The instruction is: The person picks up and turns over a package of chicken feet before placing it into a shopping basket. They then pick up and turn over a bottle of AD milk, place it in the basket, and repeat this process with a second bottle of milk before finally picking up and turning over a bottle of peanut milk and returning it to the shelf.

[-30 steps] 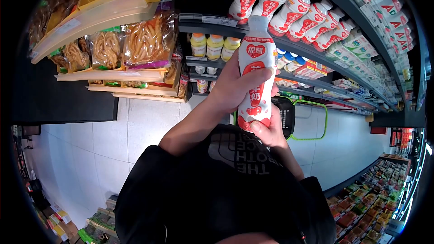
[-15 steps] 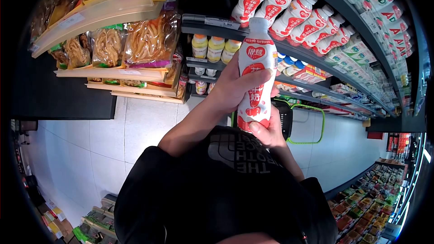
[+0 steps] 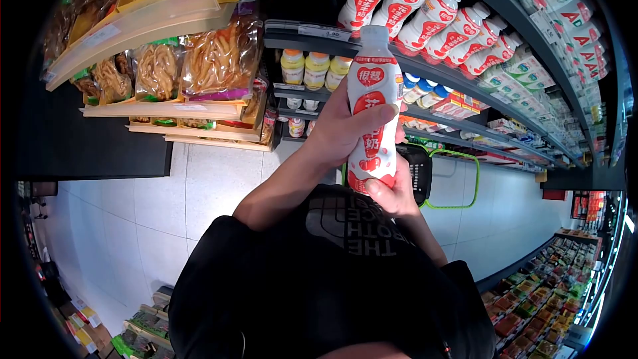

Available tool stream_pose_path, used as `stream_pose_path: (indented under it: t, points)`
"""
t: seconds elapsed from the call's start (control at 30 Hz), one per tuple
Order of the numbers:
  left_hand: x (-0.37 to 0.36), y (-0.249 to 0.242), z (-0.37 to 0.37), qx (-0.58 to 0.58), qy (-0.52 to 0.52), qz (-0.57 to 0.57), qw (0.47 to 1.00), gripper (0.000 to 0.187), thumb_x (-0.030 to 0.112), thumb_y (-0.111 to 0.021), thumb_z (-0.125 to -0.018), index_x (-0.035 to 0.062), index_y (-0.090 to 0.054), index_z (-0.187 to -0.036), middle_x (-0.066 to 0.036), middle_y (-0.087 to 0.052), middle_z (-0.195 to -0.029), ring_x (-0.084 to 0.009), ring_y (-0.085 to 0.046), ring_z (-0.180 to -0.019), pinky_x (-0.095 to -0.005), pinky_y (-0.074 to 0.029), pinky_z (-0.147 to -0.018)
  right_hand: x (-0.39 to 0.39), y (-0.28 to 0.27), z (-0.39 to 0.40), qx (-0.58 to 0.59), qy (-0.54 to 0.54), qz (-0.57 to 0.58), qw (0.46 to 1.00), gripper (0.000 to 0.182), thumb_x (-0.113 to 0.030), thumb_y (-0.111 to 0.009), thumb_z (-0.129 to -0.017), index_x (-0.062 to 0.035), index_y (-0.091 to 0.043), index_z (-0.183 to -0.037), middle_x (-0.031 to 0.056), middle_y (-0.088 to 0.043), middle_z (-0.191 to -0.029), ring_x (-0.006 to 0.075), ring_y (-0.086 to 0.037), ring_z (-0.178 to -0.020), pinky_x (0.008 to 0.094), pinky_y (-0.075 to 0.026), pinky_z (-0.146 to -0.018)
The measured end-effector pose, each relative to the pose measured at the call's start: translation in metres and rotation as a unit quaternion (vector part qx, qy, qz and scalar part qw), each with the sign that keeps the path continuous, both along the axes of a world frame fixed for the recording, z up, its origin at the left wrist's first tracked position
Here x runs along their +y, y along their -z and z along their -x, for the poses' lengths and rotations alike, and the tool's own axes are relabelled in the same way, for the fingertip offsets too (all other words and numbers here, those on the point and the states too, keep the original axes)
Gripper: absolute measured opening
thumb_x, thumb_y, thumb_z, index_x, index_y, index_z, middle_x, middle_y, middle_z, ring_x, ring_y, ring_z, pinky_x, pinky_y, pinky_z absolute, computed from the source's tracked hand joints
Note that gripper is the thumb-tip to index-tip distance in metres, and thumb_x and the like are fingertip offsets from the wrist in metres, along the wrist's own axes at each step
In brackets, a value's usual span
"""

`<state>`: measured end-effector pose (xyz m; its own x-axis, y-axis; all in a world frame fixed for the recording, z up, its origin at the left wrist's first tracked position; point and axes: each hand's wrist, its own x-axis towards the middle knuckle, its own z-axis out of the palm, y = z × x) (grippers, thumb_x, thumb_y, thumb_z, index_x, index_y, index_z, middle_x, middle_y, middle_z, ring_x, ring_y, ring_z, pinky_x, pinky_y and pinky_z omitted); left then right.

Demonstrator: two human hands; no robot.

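At the centre of the frame, an upright white-and-red bottle (image 3: pixel 373 103) is gripped around its middle by the left hand (image 3: pixel 342 129) and at its base by the right hand (image 3: pixel 393 193), before stocked shelves (image 3: pixel 458 83).

Stocked shelf (image 3: pixel 425 66) close behind bottle (image 3: pixel 374 103)

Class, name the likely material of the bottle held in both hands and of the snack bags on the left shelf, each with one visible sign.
Bottle: probably plastic, opaque white, moulded waist, glossy printed label. Snack bags: clear plastic film; contents show through, glare on creases.
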<state>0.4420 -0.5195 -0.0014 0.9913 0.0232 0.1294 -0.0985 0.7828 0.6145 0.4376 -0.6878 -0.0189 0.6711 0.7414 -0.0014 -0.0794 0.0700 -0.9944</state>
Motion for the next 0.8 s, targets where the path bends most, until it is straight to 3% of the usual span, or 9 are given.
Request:
stream_pose_path:
  t: [0.1,0.4,0.5,0.6,0.8]
  points:
    - [0.0011,0.003,-0.0001,-0.018,0.007,-0.03,0.999,0.054,0.013,-0.063,-0.087,0.0027,-0.038,-0.134,-0.016,-0.062,-0.105,-0.0244,-0.067,-0.08,-0.0376,-0.058,-0.07,-0.001,0.002,0.0002,0.006,0.002,-0.003,1.0,0.053,-0.03,-0.073,-0.081,0.0022,-0.054,-0.118,0.0081,-0.063,-0.105,0.0154,-0.06,-0.096,0.0309,-0.048,-0.087]
    - [0.0,0.0031,-0.001,-0.003,0.006,0.002,1.0,0.052,0.01,-0.068,-0.084,0.0037,-0.043,-0.129,-0.015,-0.063,-0.1,-0.021,-0.068,-0.076,-0.0327,-0.058,-0.065,0.0002,0.0026,-0.0005,0.014,-0.003,-0.013,1.0,0.054,-0.029,-0.073,-0.081,0.0028,-0.053,-0.119,0.0086,-0.062,-0.107,0.0157,-0.06,-0.097,0.0311,-0.048,-0.087]
    - [0.0013,0.0041,0.0004,-0.006,-0.003,-0.045,0.999,0.049,0.017,-0.065,-0.087,0.0004,-0.043,-0.128,-0.015,-0.062,-0.106,-0.0238,-0.067,-0.082,-0.035,-0.058,-0.067,0.0002,0.0026,-0.0011,0.01,-0.002,-0.007,1.0,0.054,-0.03,-0.073,-0.081,0.0028,-0.053,-0.119,0.0087,-0.063,-0.107,0.0158,-0.06,-0.097,0.0313,-0.048,-0.087]
    - [0.0008,0.001,0.0002,0.002,-0.002,-0.009,1.0,0.049,0.01,-0.067,-0.085,0.0037,-0.044,-0.128,-0.014,-0.064,-0.099,-0.0203,-0.068,-0.075,-0.0323,-0.058,-0.065,-0.0005,0.0046,-0.0022,0.008,-0.004,-0.003,1.0,0.053,-0.03,-0.073,-0.081,0.0028,-0.053,-0.118,0.0087,-0.063,-0.107,0.016,-0.06,-0.097,0.0314,-0.048,-0.087]
    - [0.0013,0.0034,-0.0008,-0.018,-0.007,-0.014,1.0,0.047,0.009,-0.065,-0.086,0.003,-0.044,-0.127,-0.012,-0.063,-0.098,-0.0201,-0.068,-0.075,-0.0316,-0.057,-0.064,0.0004,0.0065,-0.0025,-0.001,-0.007,-0.001,1.0,0.052,-0.031,-0.073,-0.081,0.0021,-0.054,-0.116,0.0082,-0.063,-0.107,0.0159,-0.06,-0.097,0.0317,-0.048,-0.087]
